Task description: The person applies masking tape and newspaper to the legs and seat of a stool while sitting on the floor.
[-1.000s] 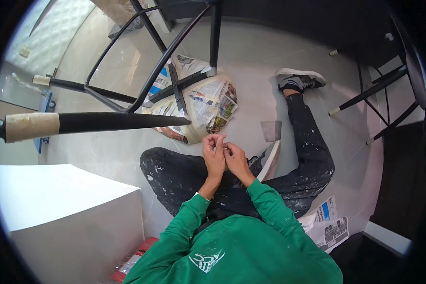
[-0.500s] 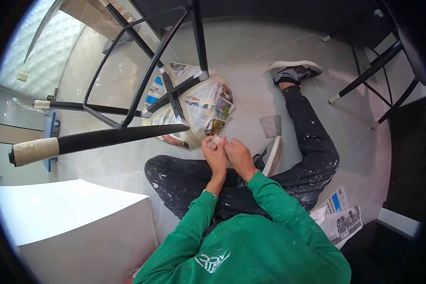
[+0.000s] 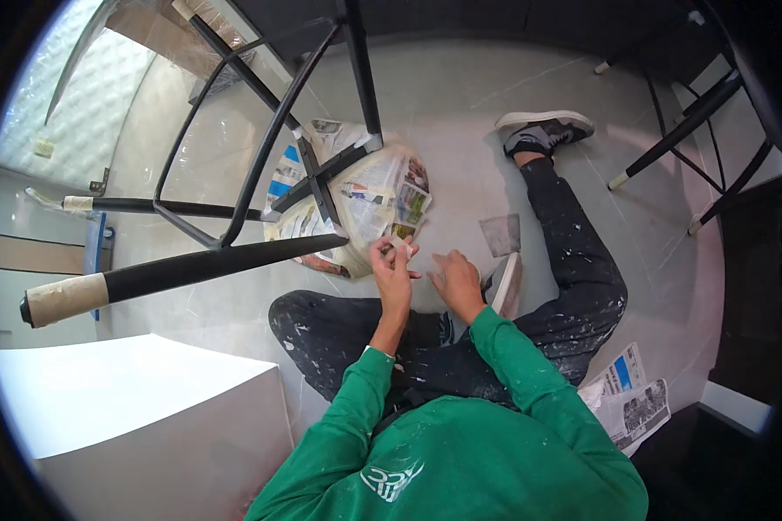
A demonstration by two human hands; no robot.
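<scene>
My left hand (image 3: 393, 271) pinches a small pale piece of tape (image 3: 401, 244), which looks like masking tape, at its fingertips. Just to its right, my right hand (image 3: 458, 282) is empty, its fingers apart and slightly curled. Beyond the left hand lies an upturned stool with its black legs (image 3: 217, 260) pointing up and towards me. Newspaper and pale tape cover its rounded seat (image 3: 382, 195). Beige tape (image 3: 68, 300) wraps the end of the nearest leg. The left hand is close to the seat's near edge; whether it touches cannot be made out.
A white box (image 3: 139, 399) stands at the near left. A dark-grey patch of sheet (image 3: 500, 235) lies on the floor beside my shoe. Folded newspapers (image 3: 630, 404) are by my right thigh. Another black-legged stool (image 3: 682, 130) stands at the far right.
My hands have come apart: the right has drawn away to the right and its fingers have opened. The left keeps the tape piece. The view has shifted slightly.
</scene>
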